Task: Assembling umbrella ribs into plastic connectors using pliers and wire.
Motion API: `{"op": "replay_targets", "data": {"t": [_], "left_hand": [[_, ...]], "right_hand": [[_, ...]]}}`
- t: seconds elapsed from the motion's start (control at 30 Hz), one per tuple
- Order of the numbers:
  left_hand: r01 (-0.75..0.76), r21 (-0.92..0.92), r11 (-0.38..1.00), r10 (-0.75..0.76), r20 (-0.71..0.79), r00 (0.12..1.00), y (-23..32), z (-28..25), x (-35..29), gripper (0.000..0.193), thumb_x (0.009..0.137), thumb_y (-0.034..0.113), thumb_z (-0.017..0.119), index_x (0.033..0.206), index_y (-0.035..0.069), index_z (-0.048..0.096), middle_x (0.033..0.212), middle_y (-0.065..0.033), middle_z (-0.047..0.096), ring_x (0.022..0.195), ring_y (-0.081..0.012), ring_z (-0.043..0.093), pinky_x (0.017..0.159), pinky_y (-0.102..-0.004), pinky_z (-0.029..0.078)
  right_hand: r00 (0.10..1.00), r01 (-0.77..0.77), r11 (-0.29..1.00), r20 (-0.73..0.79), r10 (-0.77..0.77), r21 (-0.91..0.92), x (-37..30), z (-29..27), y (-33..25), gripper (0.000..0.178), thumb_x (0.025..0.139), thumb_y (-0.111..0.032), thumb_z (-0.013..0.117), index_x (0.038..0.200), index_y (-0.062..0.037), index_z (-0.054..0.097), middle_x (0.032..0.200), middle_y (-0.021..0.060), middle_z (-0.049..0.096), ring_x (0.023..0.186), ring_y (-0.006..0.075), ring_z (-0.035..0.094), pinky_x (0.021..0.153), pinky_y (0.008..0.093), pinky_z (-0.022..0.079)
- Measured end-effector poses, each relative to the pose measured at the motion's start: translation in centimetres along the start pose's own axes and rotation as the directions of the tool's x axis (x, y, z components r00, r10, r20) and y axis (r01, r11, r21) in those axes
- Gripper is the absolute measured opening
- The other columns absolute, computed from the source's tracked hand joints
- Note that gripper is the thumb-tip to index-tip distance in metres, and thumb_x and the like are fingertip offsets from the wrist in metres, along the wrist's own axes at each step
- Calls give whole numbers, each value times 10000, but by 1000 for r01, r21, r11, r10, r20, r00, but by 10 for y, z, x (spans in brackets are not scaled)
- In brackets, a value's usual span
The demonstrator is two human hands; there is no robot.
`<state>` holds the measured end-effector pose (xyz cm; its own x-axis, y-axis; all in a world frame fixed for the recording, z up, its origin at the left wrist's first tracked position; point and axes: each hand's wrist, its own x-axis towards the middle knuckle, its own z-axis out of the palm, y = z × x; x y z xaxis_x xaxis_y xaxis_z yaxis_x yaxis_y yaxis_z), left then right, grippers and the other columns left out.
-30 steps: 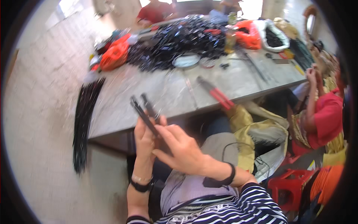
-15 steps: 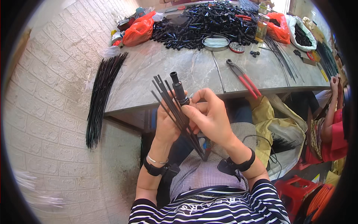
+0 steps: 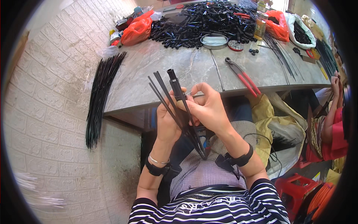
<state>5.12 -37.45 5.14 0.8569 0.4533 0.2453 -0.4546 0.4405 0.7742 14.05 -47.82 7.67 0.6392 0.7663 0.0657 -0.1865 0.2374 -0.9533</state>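
Note:
My left hand [image 3: 168, 121] is closed around a black stepped tube fitting [image 3: 173, 81], whose narrower open end points up. Several thin black rods [image 3: 163, 86], resembling umbrella ribs, fan upward beside the fitting. Their lower ends come together over my lap. At the fitting's lower part, the thumb and index finger of my right hand [image 3: 209, 110] are bent inward in a pinch. A thin shiny strand [image 3: 189, 93] shows by those fingertips; whether they grip it is unclear. The fingers partly hide the place where rods and fitting meet.
Beyond my hands lies a grey table [image 3: 149, 80] with red-handled cutters [image 3: 244, 77], a tin of pale sticks [image 3: 214, 47] and a heap of black fittings [image 3: 205, 22]. A rod bundle [image 3: 102, 100] overhangs its left edge. At far right is another person's hand [image 3: 336, 84].
The fitting and rods have shifted slightly up and left with my hands. The rods are spread differently, one now crossing in front of the fitting. My right fingers stay at the fitting.

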Motion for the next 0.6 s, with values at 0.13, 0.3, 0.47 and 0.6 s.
{"op": "replay_targets", "data": {"t": [0.13,0.3,0.47,0.6], "left_hand": [[48,-93,995,-44,38,998,8,3,-2,512,978,412,478,1273,-7,477,975,-135,643,763,-208,658,639,-313,551],[-8,91,996,-8,181,983,11,-11,-5,1054,682,748,644,1359,-13,374,1118,-78,583,997,-199,608,831,-343,532],[-113,312,943,70,144,987,6,-4,-9,670,731,236,836,1243,33,455,1087,-23,549,994,-112,563,844,-278,481],[-72,507,859,152,-119,981,-3,2,-4,268,922,182,621,1126,28,541,964,-21,570,880,-79,539,749,-239,446]], "right_hand": [[998,65,998,-7,-65,3,4,0,10,316,805,-94,713,960,37,471,562,20,569,425,60,525,386,198,390],[987,131,980,-73,-143,-152,6,4,9,296,774,-77,736,938,23,510,518,-17,522,460,7,451,443,179,347],[973,182,955,-95,-208,-235,2,10,13,256,756,-58,741,887,11,532,498,-33,468,490,-1,397,478,186,339],[928,318,904,-100,-358,-286,5,12,28,204,756,-55,739,810,4,552,510,-48,427,511,3,372,485,195,345]]}}
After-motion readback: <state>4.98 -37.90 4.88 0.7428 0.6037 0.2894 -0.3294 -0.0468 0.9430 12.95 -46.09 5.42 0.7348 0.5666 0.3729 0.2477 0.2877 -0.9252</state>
